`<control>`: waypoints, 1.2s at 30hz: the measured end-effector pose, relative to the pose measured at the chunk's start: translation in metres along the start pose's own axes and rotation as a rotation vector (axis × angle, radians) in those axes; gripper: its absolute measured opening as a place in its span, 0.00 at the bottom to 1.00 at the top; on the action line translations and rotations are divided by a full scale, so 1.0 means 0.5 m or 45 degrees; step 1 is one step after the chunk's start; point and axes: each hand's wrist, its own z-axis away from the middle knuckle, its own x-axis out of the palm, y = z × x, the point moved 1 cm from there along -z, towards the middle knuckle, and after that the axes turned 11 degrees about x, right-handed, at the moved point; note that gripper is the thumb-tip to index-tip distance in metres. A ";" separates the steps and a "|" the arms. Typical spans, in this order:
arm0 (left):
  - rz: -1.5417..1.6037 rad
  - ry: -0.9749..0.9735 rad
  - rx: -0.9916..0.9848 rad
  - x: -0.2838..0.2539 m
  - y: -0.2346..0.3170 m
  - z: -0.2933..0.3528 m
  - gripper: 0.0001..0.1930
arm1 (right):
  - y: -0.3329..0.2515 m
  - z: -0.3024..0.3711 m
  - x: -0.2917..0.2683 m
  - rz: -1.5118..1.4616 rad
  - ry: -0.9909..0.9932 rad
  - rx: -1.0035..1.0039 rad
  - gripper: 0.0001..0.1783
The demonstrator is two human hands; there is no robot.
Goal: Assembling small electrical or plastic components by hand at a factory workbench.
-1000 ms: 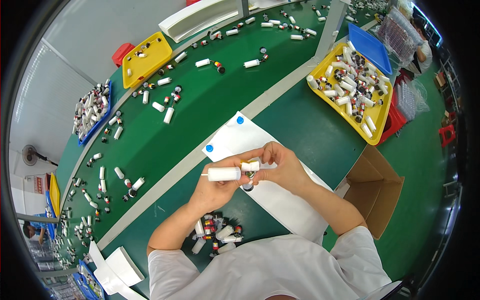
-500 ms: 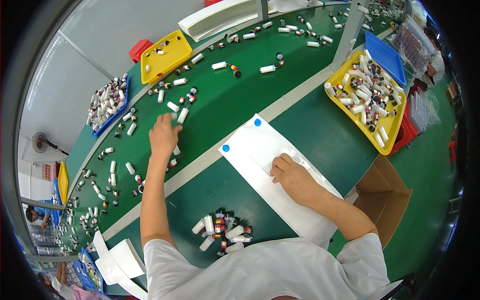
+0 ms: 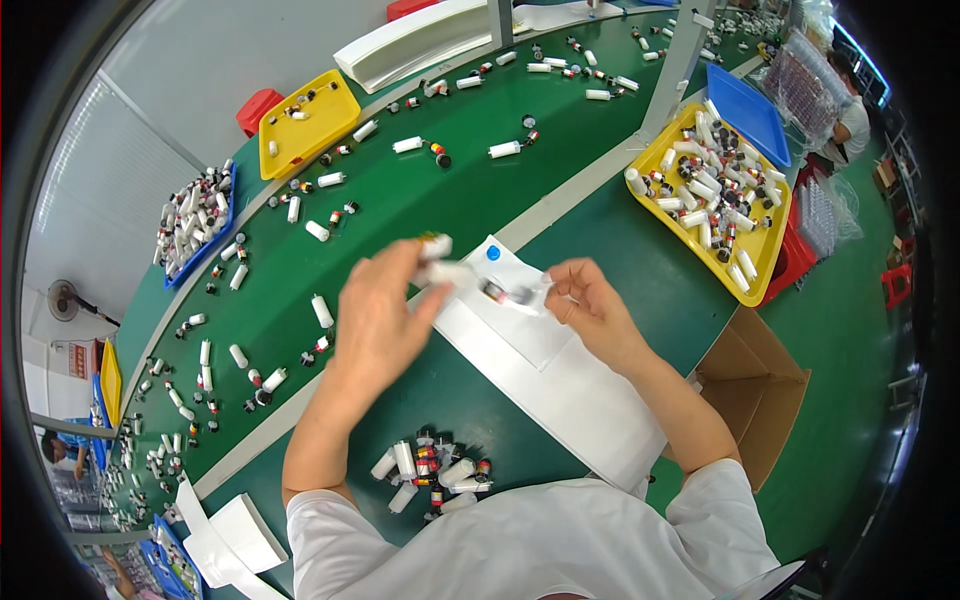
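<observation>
My left hand (image 3: 380, 315), blurred by motion, is closed around a white cylindrical bottle (image 3: 447, 273) over the edge of the white sheet (image 3: 570, 405). A yellow and dark bit shows at its fingertips, too smeared to name. My right hand (image 3: 597, 312) pinches its fingertips together above the sheet, at a pale, clear piece I cannot make out. Between the hands is a small dark and red bottle (image 3: 494, 291), blurred; whether it is held or falling I cannot tell. A blue round pin (image 3: 493, 254) sits at the sheet's far corner.
A pile of bottles (image 3: 430, 472) lies close to my body. Scattered bottles (image 3: 320, 310) cover the green belt beyond. A full yellow tray (image 3: 640, 215) stands at right, beside an open cardboard box (image 3: 765, 400). A blue tray (image 3: 232, 225) and another yellow tray (image 3: 345, 115) are at left.
My left hand has come back from the belt to the sheet, now with a white bottle in it. My right hand has lifted off the sheet. The view has shifted slightly.
</observation>
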 end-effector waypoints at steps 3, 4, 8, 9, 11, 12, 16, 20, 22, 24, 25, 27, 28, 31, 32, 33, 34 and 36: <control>0.316 -0.117 0.020 0.011 0.061 0.013 0.20 | -0.104 0.047 0.060 -0.133 -0.076 -0.496 0.34; 0.316 -0.117 0.020 0.024 0.074 0.014 0.20 | -0.116 0.059 0.069 0.007 -0.099 -0.464 0.39; 0.812 -0.037 -0.212 0.073 0.085 0.033 0.20 | -0.130 0.065 0.069 -0.393 -0.236 -0.338 0.41; 1.085 -0.192 -0.411 0.086 0.082 0.044 0.20 | -0.135 0.063 0.065 -0.584 -0.276 -0.300 0.40; 1.232 -0.127 -0.364 0.100 0.084 0.048 0.17 | -0.135 0.067 0.058 -0.591 -0.309 -0.316 0.38; 1.373 -0.125 -0.361 0.101 0.089 0.044 0.16 | -0.131 0.069 0.057 -0.600 -0.307 -0.287 0.38; 1.805 -0.014 -0.494 0.113 0.092 0.042 0.16 | -0.129 0.067 0.062 -0.635 -0.200 -0.356 0.36; 1.100 -0.185 -0.343 0.105 0.088 0.046 0.16 | -0.127 0.063 0.055 -0.575 -0.148 -0.445 0.34; 1.353 -0.150 -0.444 0.095 0.106 0.035 0.17 | -0.124 0.066 0.049 -0.572 -0.112 -0.394 0.33; 1.625 -0.122 -0.528 0.109 0.089 0.033 0.20 | -0.120 0.067 0.037 -0.564 -0.080 -0.373 0.32; 1.901 -0.093 -0.610 0.114 0.083 0.032 0.23 | -0.119 0.067 0.030 -0.556 -0.045 -0.351 0.32; 1.918 -0.124 -0.598 0.121 0.084 0.027 0.23 | -0.119 0.068 0.016 -0.689 -0.096 -0.236 0.31; 1.934 -0.154 -0.587 0.126 0.085 0.025 0.23 | -0.117 0.068 0.011 -0.820 -0.148 -0.119 0.30; 1.281 -0.119 -0.290 0.149 0.098 0.033 0.14 | -0.103 0.064 0.005 -0.827 -0.143 -0.117 0.29; 1.284 -0.121 -0.289 0.146 0.101 0.030 0.14 | -0.099 0.063 0.006 -0.827 -0.140 -0.117 0.29; 1.034 -0.180 -0.313 0.138 0.105 0.027 0.16 | -0.096 0.063 0.010 -0.823 -0.123 -0.129 0.29; 0.784 -0.236 -0.333 0.131 0.105 0.027 0.17 | -0.093 0.062 0.017 -0.819 -0.107 -0.140 0.29; 0.829 -0.191 -0.363 0.115 0.099 0.040 0.16 | -0.093 0.063 0.045 -0.776 -0.089 -0.171 0.28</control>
